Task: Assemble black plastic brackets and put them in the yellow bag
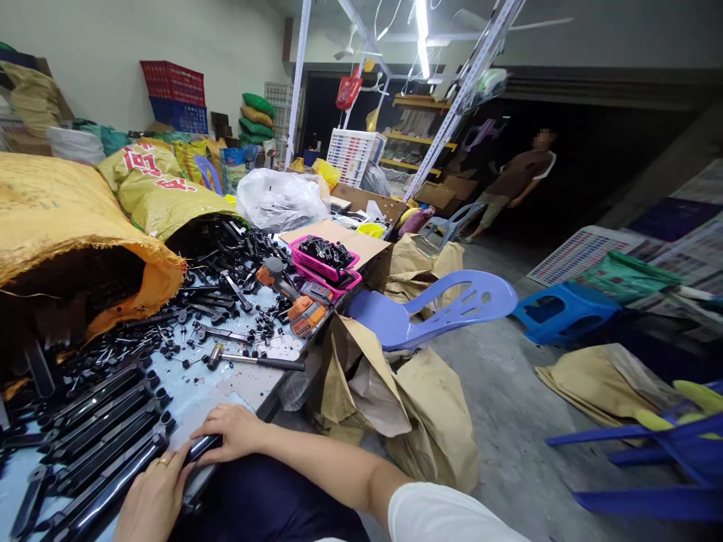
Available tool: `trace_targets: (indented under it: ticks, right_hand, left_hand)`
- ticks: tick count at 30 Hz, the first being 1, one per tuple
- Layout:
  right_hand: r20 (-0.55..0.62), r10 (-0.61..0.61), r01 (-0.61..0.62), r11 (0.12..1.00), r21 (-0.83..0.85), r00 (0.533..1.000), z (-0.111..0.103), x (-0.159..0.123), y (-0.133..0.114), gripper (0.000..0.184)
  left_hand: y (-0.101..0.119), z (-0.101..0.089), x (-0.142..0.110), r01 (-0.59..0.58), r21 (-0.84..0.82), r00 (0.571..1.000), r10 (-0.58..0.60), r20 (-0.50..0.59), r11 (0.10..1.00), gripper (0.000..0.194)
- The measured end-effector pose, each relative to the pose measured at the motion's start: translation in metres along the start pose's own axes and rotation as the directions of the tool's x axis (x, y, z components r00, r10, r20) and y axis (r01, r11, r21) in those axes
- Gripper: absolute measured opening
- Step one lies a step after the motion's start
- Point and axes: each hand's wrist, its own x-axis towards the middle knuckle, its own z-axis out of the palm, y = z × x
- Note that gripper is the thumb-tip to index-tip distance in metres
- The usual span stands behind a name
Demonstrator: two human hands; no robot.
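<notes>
At the table's near edge, my right hand [234,434] is closed round the end of a shiny black bar [203,447]. Close beside it, my left hand [151,491], with a ring on one finger, has its fingers bent over a black piece that seems to be the same bar; its palm side is hidden. Several long black bars with round ends [107,429] lie in a row to the left of my hands. Ahead of my right hand rests a hammer [257,362] with a black grip. Small black parts [169,331] are scattered behind it.
Open sacks, one orange [84,226] and one yellow [169,196], lie on the table's left. An orange-and-black power tool [308,309] lies near a pink basket [321,263]. A purple chair [389,316] and brown paper sacks [434,414] stand right. A person [523,177] is farther back.
</notes>
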Motion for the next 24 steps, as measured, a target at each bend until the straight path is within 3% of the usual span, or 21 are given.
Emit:
trace_targets:
  ticks: [3, 7, 13, 24]
  right_hand:
    - [-0.033, -0.005, 0.009, 0.994, 0.107, 0.999, -0.004, -0.002, -0.001, 0.055]
    - [-0.046, 0.049, -0.037, 0.972, 0.233, 0.998, -0.008, -0.001, 0.001, 0.041]
    - [-0.086, 0.150, -0.112, 0.934, 0.340, 0.985, -0.007, 0.002, 0.004, 0.035]
    - [-0.117, 0.127, -0.082, 0.940, 0.332, 0.985, -0.002, 0.000, 0.005, 0.035]
  left_hand:
    - [0.000, -0.002, -0.002, 0.006, 0.053, 1.000, -0.005, -0.018, 0.999, 0.041]
    - [-0.001, -0.005, -0.005, 0.025, 0.109, 0.997, -0.018, -0.069, 0.994, 0.045]
    - [-0.002, -0.004, -0.008, 0.012, 0.111, 0.991, 0.003, -0.133, 0.994, 0.049]
    - [-0.010, 0.013, -0.009, -0.048, 0.011, 0.969, 0.049, -0.243, 0.999, 0.045]
